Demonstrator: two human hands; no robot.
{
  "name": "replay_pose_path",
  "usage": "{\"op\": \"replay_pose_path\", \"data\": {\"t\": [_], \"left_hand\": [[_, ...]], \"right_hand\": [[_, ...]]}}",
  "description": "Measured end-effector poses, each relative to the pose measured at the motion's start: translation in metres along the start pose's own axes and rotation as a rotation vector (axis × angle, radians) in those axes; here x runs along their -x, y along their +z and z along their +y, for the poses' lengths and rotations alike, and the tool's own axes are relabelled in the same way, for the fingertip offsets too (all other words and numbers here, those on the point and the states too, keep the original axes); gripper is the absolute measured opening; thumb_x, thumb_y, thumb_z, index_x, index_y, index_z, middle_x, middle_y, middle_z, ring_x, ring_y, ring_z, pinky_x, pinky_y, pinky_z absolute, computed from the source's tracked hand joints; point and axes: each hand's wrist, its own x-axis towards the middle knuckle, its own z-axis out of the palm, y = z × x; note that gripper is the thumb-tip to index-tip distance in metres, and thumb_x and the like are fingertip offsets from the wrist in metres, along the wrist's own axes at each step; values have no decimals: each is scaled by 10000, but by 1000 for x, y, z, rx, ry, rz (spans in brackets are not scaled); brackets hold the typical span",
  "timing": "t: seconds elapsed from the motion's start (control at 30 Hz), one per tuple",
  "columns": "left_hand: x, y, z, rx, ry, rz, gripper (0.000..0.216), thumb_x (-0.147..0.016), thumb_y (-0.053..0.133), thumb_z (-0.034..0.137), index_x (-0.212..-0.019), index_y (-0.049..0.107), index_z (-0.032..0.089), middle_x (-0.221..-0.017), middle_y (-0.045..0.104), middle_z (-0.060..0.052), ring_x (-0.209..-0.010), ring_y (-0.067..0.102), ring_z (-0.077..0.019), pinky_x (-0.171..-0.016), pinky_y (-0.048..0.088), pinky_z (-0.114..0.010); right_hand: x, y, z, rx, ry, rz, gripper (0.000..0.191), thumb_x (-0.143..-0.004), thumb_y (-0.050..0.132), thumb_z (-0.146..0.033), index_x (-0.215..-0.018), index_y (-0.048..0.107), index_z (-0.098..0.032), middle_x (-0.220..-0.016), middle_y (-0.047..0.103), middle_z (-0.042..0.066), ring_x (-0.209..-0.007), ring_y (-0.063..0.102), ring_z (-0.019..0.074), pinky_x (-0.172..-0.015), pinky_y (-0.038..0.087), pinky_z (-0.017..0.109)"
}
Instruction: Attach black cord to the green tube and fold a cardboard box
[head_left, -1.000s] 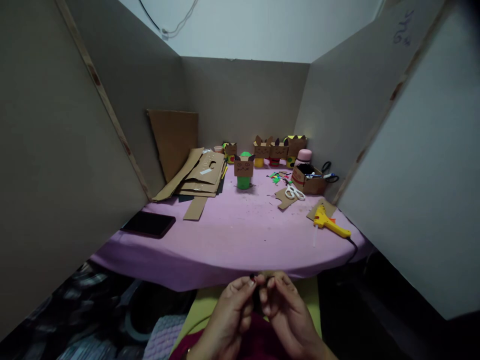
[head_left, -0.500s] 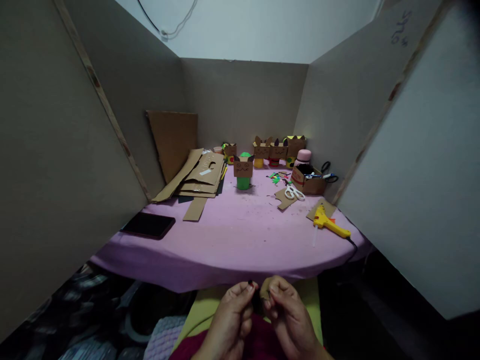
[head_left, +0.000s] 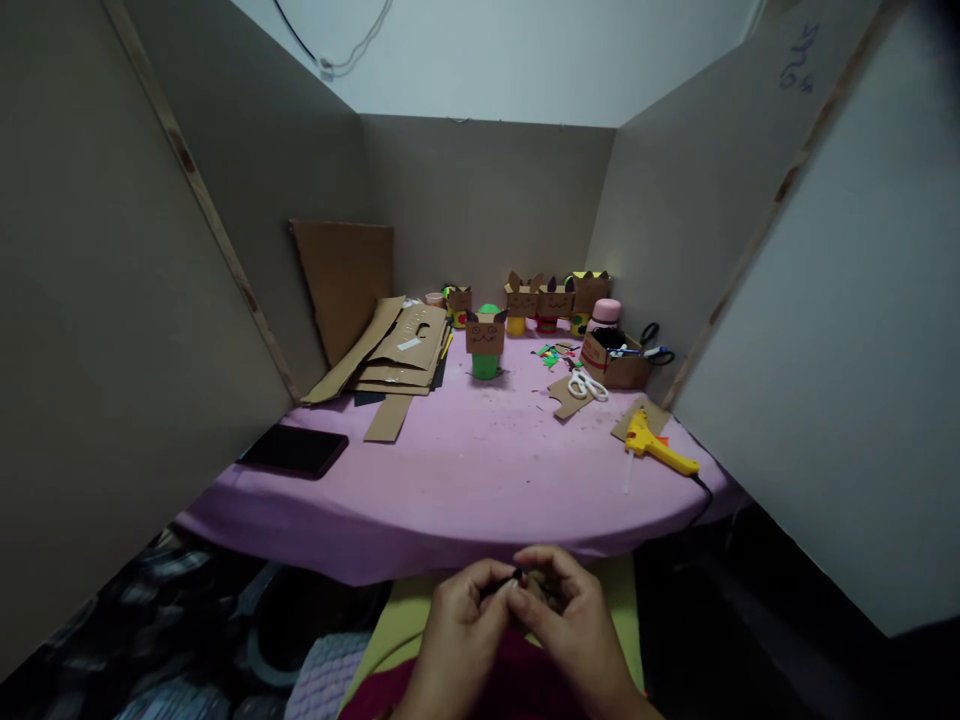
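Both my hands are low in the view, below the near edge of the pink table. My left hand pinches a thin dark stick-like thing between thumb and fingers. My right hand is curled around a small brownish piece that is mostly hidden by the fingers. The fingertips of the two hands meet over my lap. On the table, a green cup with a cardboard face stands alone in front of a row of similar cardboard figures.
A stack of cardboard pieces lies at the back left, a dark phone at the left edge. White scissors, a small cardboard box of tools and a yellow glue gun are at the right. Board walls enclose the table.
My hands have closed together more tightly and the right fingers now cover the small piece. The dark stick has turned to lie sideways between the fingertips.
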Motion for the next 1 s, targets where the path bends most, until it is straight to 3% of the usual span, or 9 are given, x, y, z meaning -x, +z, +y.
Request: {"op": "replay_pose_path", "data": {"t": [0.1,0.27,0.37,0.47,0.53,0.63,0.83,1.0], "left_hand": [[1,0,-1,-108,44,-8,158,-730,545,166,-741,703,173,-717,695,-43,-686,604,-187,-636,439,-244],[2,-1,-2,-34,-11,-62,151,-729,573,251,-696,688,157,-679,669,-40,-672,575,-180,-633,426,-247],[0,0,-4,179,-93,-102,177,-694,617,316,-666,662,147,-641,624,-10,-639,526,-146,-626,403,-234],[-2,2,-7,379,-205,-56,310,-627,658,447,-591,602,144,-497,468,59,-478,365,-79,-484,310,-200],[-2,4,-10,448,-287,-53,362,-572,685,491,-555,554,154,-432,368,95,-404,242,-52,-408,208,-197],[-3,6,-13,468,-357,-82,363,-531,718,477,-552,549,157,-392,335,113,-365,168,-36,-384,127,-204],[-6,7,-13,508,-315,-14,278,-482,771,372,-534,641,132,-503,540,38,-525,414,-89,-543,318,-209],[-6,3,-11,600,-294,-13,186,-544,750,298,-576,661,138,-556,602,12,-577,491,-118,-617,369,-236]], "right_hand": [[0,-1,-2,267,-200,34,126,-753,606,-289,-726,636,-169,-627,589,19,-582,528,148,-543,408,248],[1,-4,-4,468,-438,72,214,-822,503,-235,-649,612,-173,-561,581,13,-528,537,137,-519,398,232],[1,-3,-4,413,-382,111,221,-819,509,-269,-644,597,-167,-569,571,10,-534,533,136,-512,397,222],[0,-1,-4,287,-238,91,234,-813,523,-315,-652,594,-162,-592,581,11,-567,533,140,-531,408,220],[-1,0,-3,186,-155,76,244,-805,534,-340,-646,577,-160,-583,554,-2,-559,505,132,-527,404,218],[-1,2,-2,61,-77,73,252,-789,553,-357,-633,540,-160,-566,494,-26,-538,442,111,-509,384,207],[-2,2,-3,39,-70,60,247,-784,569,-345,-626,525,-161,-568,467,-36,-547,417,101,-516,371,193],[-2,-5,-6,194,-118,-32,196,-843,488,-335,-831,588,-167,-712,605,19,-658,544,142,-598,419,215]]}}
